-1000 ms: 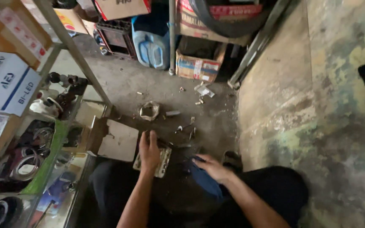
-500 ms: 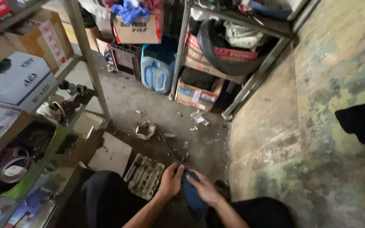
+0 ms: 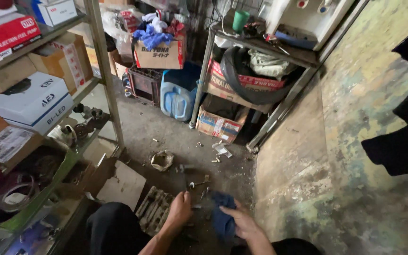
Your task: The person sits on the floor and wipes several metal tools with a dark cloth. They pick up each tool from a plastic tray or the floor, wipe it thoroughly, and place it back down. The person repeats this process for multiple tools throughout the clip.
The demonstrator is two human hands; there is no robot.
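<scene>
Head view: blue cloth (image 3: 223,219) sits on the concrete floor (image 3: 166,132) at about 6 o'clock in frame, bunched up, just left of the right hand (image 3: 245,225). Right-hand grip is closed on the cloth's right edge, fingers curled into the fabric. Left hand (image 3: 180,210) is at 9 o'clock from the cloth, near it but apart. Its fingers are curled down toward the floor; can't tell whether that grip holds anything or is just resting there. Grey tool tray (image 3: 154,210) lies touching or just beside the left hand, at its 9 o'clock. Small metal parts (image 3: 199,182) are scattered at 12 o'clock from the hands. A crumpled bag (image 3: 162,160) lies further out at 11 o'clock. Flat cardboard sheet (image 3: 121,184) is left of the tray. Blue jerrycan (image 3: 178,97) and a cardboard box (image 3: 218,125) sit under the metal shelving (image 3: 199,80) at 12 o'clock. Dark tyre (image 3: 242,78) on the shelf above the box.
</scene>
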